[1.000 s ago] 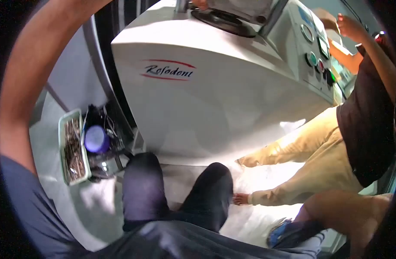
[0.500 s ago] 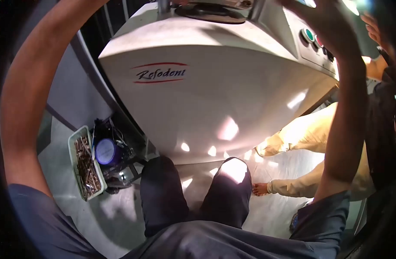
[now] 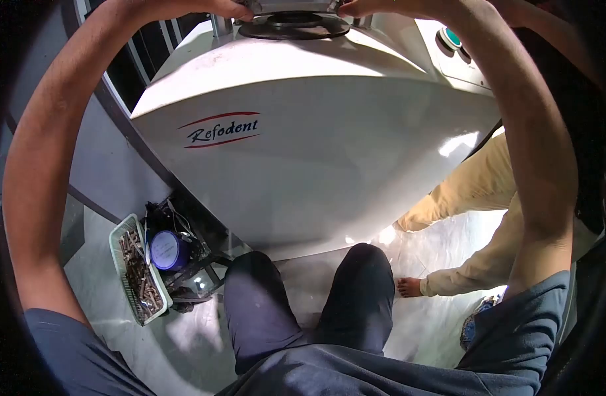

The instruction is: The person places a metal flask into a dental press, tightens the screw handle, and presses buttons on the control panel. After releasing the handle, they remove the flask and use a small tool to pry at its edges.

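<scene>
A large white machine (image 3: 329,152) with "Refodent" lettering stands in front of me. On its top, at the upper frame edge, is a dark round plate (image 3: 295,28) with a clear-looking piece (image 3: 296,6) above it. My left hand (image 3: 227,8) reaches the left side of this piece, thumb against its edge. From the right, my right hand (image 3: 365,8) touches its other side, the thumb at the corner. The fingers of both hands are mostly cut off by the frame's top edge. A metal post (image 3: 221,26) rises near my left hand.
A pale basket (image 3: 159,290) of small brownish pieces sits on the floor at left, beside a blue-lidded container (image 3: 169,251). A green button (image 3: 451,38) is on the machine's right panel. Another person's trousered leg (image 3: 478,178) and bare foot (image 3: 409,287) are at right.
My right hand has moved left from near the buttons to the piece above the plate. My left hand now shows at its left side. The bright light patches on the machine have mostly gone.
</scene>
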### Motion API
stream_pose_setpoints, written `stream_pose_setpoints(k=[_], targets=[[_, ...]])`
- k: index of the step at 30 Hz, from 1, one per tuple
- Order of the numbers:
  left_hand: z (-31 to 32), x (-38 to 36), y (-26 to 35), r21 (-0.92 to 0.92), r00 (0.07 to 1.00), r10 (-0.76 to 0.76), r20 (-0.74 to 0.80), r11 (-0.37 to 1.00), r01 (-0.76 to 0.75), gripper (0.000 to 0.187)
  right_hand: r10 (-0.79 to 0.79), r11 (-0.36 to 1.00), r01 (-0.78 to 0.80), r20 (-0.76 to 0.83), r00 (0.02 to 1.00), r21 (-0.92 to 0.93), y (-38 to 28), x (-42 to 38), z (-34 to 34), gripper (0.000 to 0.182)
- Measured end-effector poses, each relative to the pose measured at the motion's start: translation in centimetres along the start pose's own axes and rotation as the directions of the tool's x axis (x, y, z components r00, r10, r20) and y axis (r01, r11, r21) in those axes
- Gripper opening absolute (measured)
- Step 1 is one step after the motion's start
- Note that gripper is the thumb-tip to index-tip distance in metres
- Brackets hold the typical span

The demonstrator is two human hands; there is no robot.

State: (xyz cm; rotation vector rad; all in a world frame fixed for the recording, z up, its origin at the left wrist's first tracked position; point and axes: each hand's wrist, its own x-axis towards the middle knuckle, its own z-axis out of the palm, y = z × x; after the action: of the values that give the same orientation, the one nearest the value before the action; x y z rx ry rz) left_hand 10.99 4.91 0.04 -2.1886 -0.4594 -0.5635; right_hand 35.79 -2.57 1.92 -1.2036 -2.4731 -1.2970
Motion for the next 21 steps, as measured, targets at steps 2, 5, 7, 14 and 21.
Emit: stream_pose_setpoints(k=[2,5,7,14,21], targets=[[0.0,0.2,-0.1,0.007,1.000,-0.003,0.012,1.000,0.003,0.088,-0.011,1.000,0.011,0.012,1.000,0.006,0.2,0.1,0.5,0.069],[0.2,0.3,0.0,0.010,1.000,0.011,-0.005,1.000,-0.011,0.087,0.086,0.991,-0.088,0.021,0.996,0.099,1.2,0.8,1.8,0.067],[0.3,0.2,0.2,0.013,0.999,0.026,-0.026,1.000,-0.026,0.086,0.078,0.996,-0.081,0.088,0.993,0.035,1.0,0.8,1.4,0.065],[0.2,0.7,0.7,0.049,0.994,-0.088,0.066,0.995,0.085,0.087,0.041,0.999,-0.041,-0.027,0.999,-0.007,1.7,0.4,2.4,0.060],[-0.1,0.9,0.6,0.051,0.991,-0.088,0.099,0.995,0.083,0.090,0.176,0.983,-0.182,0.158,0.972,0.025,1.2,0.5,1.3,0.058]])
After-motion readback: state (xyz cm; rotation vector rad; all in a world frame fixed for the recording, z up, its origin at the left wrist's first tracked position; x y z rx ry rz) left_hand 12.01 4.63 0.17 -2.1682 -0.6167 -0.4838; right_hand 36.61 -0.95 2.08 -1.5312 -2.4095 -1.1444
